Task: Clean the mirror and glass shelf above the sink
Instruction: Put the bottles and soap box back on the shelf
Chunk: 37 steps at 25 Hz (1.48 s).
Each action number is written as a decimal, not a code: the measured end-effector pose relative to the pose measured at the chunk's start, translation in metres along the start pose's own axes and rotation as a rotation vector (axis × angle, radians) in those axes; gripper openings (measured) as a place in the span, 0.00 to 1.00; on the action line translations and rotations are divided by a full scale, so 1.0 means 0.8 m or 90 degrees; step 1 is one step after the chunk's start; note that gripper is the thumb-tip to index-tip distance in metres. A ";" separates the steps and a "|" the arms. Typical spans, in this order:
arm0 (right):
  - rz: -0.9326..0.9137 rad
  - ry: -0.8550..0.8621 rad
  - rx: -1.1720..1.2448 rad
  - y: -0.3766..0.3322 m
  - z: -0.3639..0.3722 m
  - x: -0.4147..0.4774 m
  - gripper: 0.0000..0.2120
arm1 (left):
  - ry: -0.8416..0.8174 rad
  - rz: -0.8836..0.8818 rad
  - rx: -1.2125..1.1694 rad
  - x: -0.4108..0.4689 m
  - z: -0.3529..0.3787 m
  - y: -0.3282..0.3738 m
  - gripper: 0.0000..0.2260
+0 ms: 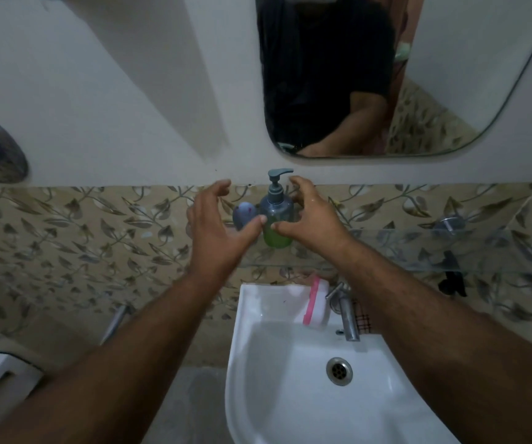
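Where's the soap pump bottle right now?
Head view, centre: the soap pump bottle stands at the glass shelf's left end, between the left hand and right hand, below the mirror, above the sink.

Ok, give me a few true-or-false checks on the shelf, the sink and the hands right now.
1. The grey pump bottle of green liquid stands upright on the clear glass shelf. True.
2. The left hand and the right hand flank that bottle. True.
3. The white ceramic sink is full of water. False: no pooled water, and its drain shows.
4. The chrome tap is running. False: no water leaves the tap.
5. A pink-and-white block lies on the sink's back rim. True.
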State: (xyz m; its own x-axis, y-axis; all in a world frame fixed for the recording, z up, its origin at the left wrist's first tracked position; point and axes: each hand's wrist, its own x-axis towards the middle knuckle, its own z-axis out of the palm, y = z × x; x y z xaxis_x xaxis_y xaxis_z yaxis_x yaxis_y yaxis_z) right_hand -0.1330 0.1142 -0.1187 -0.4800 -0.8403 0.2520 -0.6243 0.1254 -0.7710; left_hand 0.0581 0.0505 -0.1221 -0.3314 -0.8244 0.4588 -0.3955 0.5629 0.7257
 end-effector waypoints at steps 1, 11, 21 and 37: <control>0.016 -0.009 0.002 0.005 -0.006 -0.001 0.50 | 0.043 0.038 -0.030 -0.026 0.006 0.011 0.30; 0.018 -0.025 -0.328 0.101 -0.085 -0.068 0.30 | -0.264 -0.116 -0.043 -0.154 0.173 -0.048 0.16; 0.016 -0.134 -0.482 0.133 -0.087 -0.085 0.47 | -0.397 -0.307 0.086 -0.162 0.273 -0.102 0.36; -0.001 -0.141 -0.483 0.143 -0.079 -0.092 0.50 | -0.290 -0.236 -0.005 -0.178 0.163 -0.086 0.20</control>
State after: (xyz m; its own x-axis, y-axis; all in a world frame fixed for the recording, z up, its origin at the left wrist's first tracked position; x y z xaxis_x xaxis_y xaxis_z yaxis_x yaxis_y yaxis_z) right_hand -0.2081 0.2241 -0.1885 -0.3941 -0.9165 0.0689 -0.9133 0.3822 -0.1405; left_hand 0.0208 0.1371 -0.3039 -0.5072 -0.8568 -0.0924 -0.5503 0.2395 0.7999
